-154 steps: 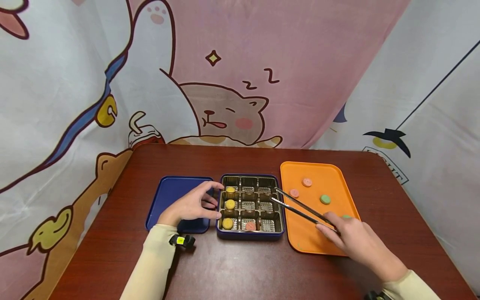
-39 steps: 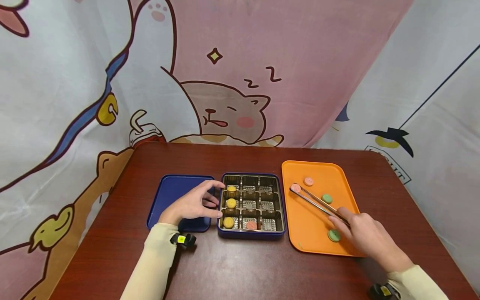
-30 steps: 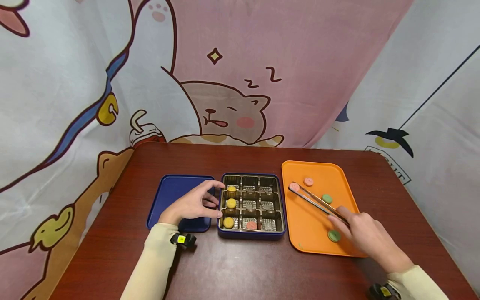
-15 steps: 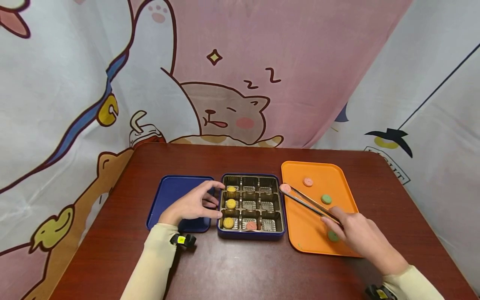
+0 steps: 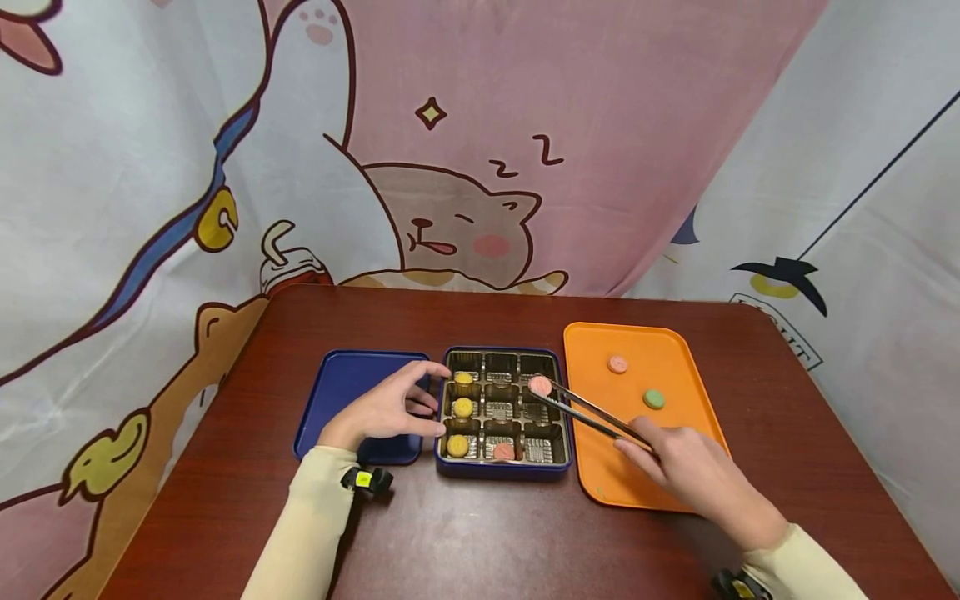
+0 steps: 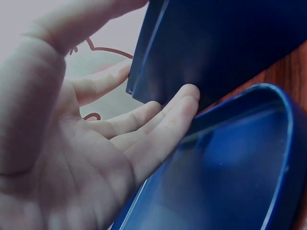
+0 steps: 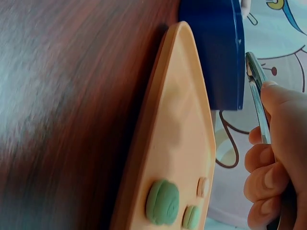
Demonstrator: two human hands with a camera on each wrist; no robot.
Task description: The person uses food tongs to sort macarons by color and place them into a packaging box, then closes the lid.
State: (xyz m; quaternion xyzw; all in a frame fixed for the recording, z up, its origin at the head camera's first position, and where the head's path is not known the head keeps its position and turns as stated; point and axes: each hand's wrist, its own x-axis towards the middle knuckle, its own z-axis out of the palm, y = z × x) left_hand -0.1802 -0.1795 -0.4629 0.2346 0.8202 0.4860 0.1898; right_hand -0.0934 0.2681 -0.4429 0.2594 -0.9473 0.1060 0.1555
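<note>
A pair of metal tongs [image 5: 596, 414] is gripped in my right hand [image 5: 697, 471]. Their tips pinch a pink macaron [image 5: 540, 385] above the right column of a dark blue tin [image 5: 502, 472], near its back and middle compartments. Three yellow macarons [image 5: 463, 407] fill the tin's left column, one per compartment. Another pink macaron [image 5: 503, 452] lies in the front middle compartment. At the tin's left side, my left hand [image 5: 386, 408] has its fingers spread, and its fingertips touch the outer wall [image 6: 216, 43] in the left wrist view.
An orange tray [image 5: 611, 475] right of the tin bears a pink macaron [image 5: 617, 364] and a green macaron [image 5: 654, 399]. The right wrist view shows a second green macaron [image 7: 163, 202], hidden by my hand in the head view. A blue lid [image 5: 337, 400] lies left of the tin.
The tongs closed on a pink macaron on the orange tray, lifted it and carried it left over the tin. My left hand has stayed at the tin's left side.
</note>
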